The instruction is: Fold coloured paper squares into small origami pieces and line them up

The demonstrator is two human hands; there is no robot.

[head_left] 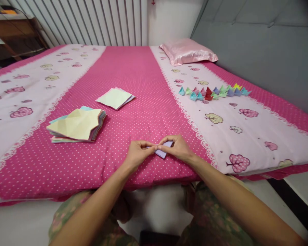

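Near the front edge of the bed, a small folded piece of lilac paper (162,153) is pinched between my two hands. My left hand (141,150) grips its left side with thumb and fingertips. On the other side, my right hand (178,147) pinches it, the thumbs almost touching at the middle. The fingers hide part of the paper. To the left lie a tall stack of coloured paper (75,124), creased yellow sheet on top, and a smaller stack (115,98) with a pale green sheet uppermost.
Several small folded paper figures (208,93) in many colours stand in rows at the right. A pink satin pillow (188,51) lies at the back right, near a grey padded headboard (261,54). Pink dotted bedding (128,68) covers the bed; a wooden table (15,30) stands at far left.
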